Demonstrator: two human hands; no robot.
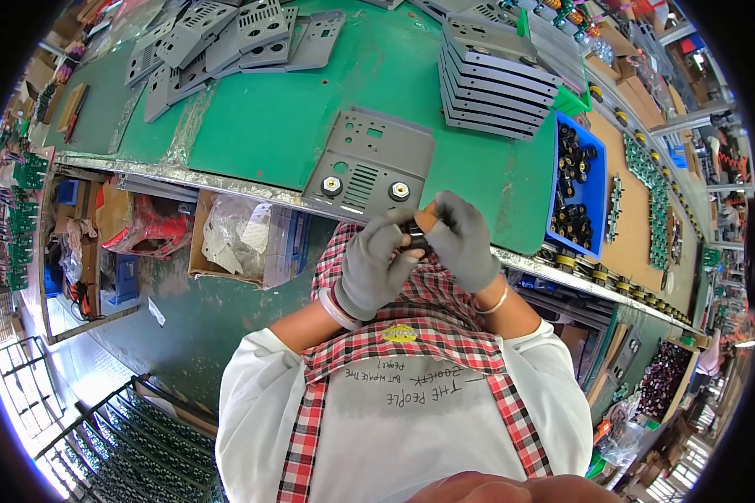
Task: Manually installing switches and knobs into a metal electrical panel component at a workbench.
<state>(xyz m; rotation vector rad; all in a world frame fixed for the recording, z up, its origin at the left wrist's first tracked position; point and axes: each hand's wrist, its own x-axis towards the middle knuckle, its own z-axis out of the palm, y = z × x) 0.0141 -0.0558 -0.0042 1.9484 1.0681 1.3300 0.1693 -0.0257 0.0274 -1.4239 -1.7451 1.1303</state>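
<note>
My left hand (371,267), in a grey glove with bare fingertips, pinches a small black part (415,238) in front of my apron. From the other side my right hand (461,245), gloved the same way, closes its fingertips on that part. The fingers hide most of its shape. Just beyond my hands a bent grey metal panel (383,138) lies at the table's near edge. It has round holes, slots and two fitted round pieces with white, hexagonal-looking faces, one at the left (331,185) and one at the right (399,191).
On the green table (252,126), more grey panels lie heaped (235,38) at the far left. Others stand neatly stacked (491,84) at the far right. A blue bin (597,197) of small black parts sits right, beside green circuit boards (646,176). An open carton (226,243) is below the edge.
</note>
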